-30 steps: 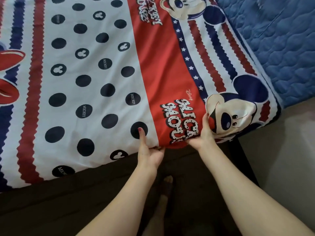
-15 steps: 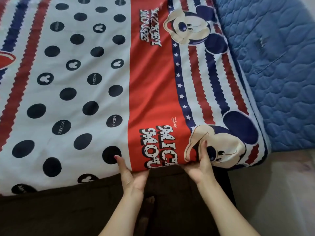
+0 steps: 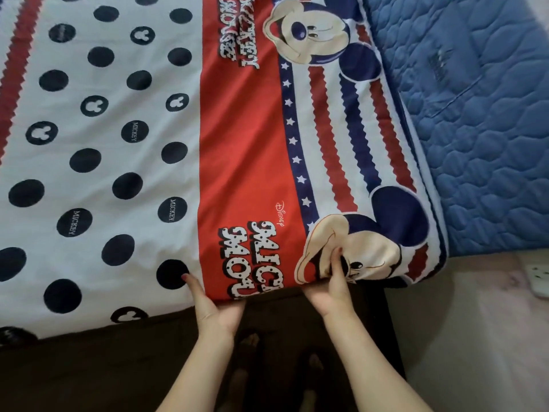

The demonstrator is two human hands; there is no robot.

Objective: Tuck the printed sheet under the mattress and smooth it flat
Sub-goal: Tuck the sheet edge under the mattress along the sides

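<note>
L hand [image 3: 212,304]: thumb lies up over the printed sheet [image 3: 243,162] at the near edge, beside a dark dot; the other fingers are hidden under the fabric, so it looks like a pinch on the hem, thumb vs. fingers. R hand [image 3: 329,288]: thumb up on the cartoon face print, remaining fingers out of sight below the edge, same style of grip. Cannot tell how deep either set of fingers reaches.

Risks, judged from this pose:
- Both grips sit close together near the corner. Pushing in here only may leave the long run of hem to the left loose, w/ slack bunching along the edge.
- Fabric puckers under the R thumb; if tucked as is, a crease likely gets locked in.
- Pulling too hard toward the dark bed frame [image 3: 89,367] could drag the far side off, where the blue quilted mattress [image 3: 475,144] already shows bare.

Pose: both forearms reach fwd from the bottom of view, wrists roughly level w/ the bed edge, hands near each other but apart. Sheet lies spread over the bed top, mostly flat, near hem overhanging the frame. A white socket [image 3: 539,276] sits low at far right.
</note>
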